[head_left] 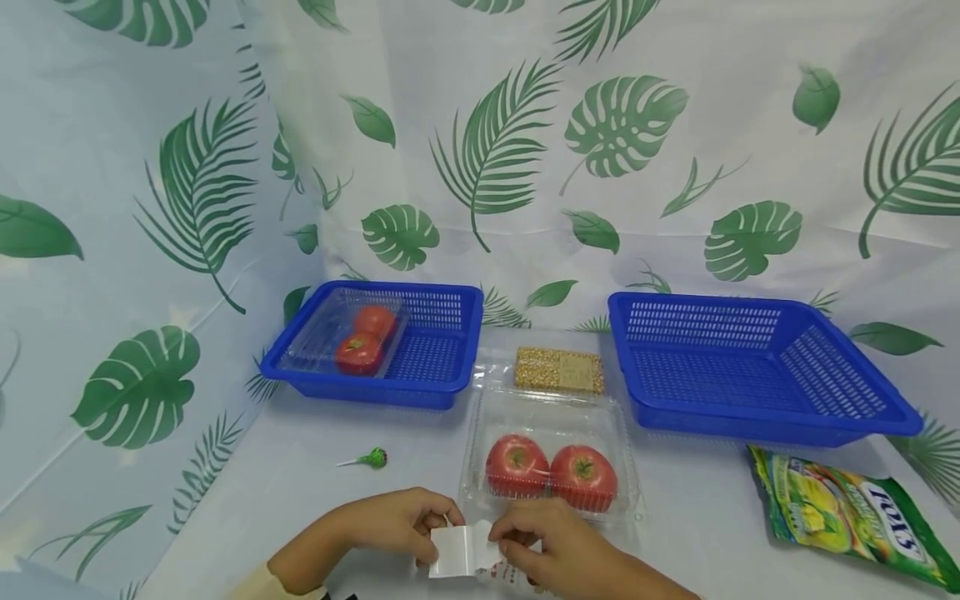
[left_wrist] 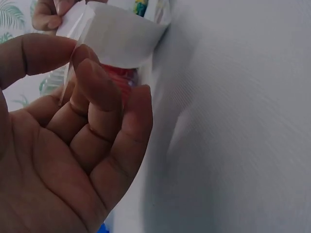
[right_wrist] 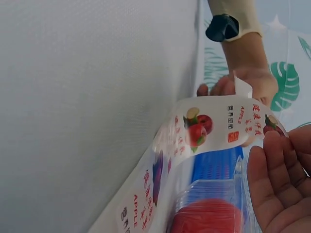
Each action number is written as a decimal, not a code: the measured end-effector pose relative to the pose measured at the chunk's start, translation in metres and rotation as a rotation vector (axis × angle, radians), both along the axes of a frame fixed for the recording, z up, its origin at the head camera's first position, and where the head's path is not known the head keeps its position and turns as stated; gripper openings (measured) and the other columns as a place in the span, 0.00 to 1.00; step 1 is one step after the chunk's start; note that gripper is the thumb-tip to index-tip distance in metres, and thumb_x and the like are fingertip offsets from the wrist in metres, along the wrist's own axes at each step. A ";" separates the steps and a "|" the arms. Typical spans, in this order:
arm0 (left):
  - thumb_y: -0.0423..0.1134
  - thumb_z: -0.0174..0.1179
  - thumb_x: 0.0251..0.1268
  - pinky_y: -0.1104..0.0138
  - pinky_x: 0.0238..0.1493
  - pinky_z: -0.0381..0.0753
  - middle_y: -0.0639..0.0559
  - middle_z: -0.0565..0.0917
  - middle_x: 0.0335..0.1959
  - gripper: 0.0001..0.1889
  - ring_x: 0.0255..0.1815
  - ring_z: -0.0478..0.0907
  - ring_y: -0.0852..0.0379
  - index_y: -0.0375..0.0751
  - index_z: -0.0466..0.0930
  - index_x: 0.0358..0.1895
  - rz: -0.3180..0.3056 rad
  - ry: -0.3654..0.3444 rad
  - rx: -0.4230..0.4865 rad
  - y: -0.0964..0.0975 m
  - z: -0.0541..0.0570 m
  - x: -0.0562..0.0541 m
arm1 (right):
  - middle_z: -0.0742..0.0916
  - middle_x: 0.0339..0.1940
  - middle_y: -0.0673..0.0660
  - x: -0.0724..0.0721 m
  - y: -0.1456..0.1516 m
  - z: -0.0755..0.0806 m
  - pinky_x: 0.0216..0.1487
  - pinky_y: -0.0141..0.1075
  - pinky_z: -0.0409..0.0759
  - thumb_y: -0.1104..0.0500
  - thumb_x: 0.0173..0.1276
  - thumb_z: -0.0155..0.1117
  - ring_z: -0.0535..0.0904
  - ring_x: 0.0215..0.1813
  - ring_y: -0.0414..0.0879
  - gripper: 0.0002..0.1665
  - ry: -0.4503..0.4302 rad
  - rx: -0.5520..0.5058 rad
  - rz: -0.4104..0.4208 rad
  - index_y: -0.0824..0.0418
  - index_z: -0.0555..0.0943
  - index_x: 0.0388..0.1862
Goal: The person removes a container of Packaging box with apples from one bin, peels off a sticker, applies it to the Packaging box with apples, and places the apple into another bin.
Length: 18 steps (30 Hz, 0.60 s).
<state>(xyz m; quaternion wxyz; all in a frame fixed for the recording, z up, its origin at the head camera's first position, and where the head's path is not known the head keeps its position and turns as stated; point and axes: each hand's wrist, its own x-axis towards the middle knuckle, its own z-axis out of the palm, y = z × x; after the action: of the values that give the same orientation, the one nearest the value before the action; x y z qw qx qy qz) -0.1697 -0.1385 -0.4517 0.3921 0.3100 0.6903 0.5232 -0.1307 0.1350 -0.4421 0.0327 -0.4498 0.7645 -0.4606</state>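
A strip of stickers (head_left: 452, 552), white on one face, is stretched between the two hands at the near edge of the table. My left hand (head_left: 397, 527) pinches one end between thumb and fingertips. On the other end, the right hand (head_left: 558, 546) has a pinch grip. Printed apples and red lettering show on the strip (right_wrist: 218, 121) in the right wrist view, and its lower part hangs toward the table. Just beyond the hands sits a clear plastic clamshell box (head_left: 551, 408) with two red fruits (head_left: 517, 465) in it.
Another clear box (head_left: 318, 337) with two red fruits tilts inside the left blue basket (head_left: 405, 387). A second blue basket (head_left: 750, 423) stands at right. Around lie a green lollipop (head_left: 375, 457), a pack of yellow grains (head_left: 558, 370) and a FOX'S candy bag (head_left: 855, 517).
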 end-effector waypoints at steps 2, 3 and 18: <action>0.22 0.58 0.53 0.76 0.25 0.74 0.56 0.85 0.36 0.21 0.25 0.76 0.66 0.33 0.77 0.53 -0.034 -0.007 -0.008 -0.003 -0.003 -0.002 | 0.85 0.36 0.45 0.000 0.001 0.000 0.32 0.27 0.81 0.65 0.70 0.61 0.78 0.34 0.30 0.09 -0.016 0.007 0.000 0.55 0.82 0.45; 0.22 0.58 0.53 0.76 0.25 0.75 0.56 0.85 0.38 0.21 0.25 0.76 0.66 0.34 0.77 0.53 -0.044 0.000 -0.008 -0.005 -0.004 -0.002 | 0.86 0.36 0.45 0.000 0.001 0.000 0.32 0.27 0.81 0.65 0.70 0.61 0.78 0.34 0.30 0.09 -0.017 0.007 0.002 0.55 0.82 0.45; 0.21 0.55 0.51 0.74 0.22 0.73 0.56 0.83 0.31 0.20 0.19 0.73 0.65 0.41 0.78 0.49 -0.064 -0.005 -0.122 -0.024 -0.011 -0.007 | 0.85 0.38 0.41 -0.001 0.011 0.001 0.35 0.27 0.81 0.65 0.69 0.63 0.79 0.38 0.31 0.09 0.023 0.011 0.006 0.53 0.83 0.44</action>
<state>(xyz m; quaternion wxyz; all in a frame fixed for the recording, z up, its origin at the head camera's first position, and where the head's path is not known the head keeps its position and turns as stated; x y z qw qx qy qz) -0.1765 -0.1625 -0.4625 0.4284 0.3060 0.7096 0.4682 -0.1316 0.1461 -0.4411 0.0275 -0.4571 0.7661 -0.4511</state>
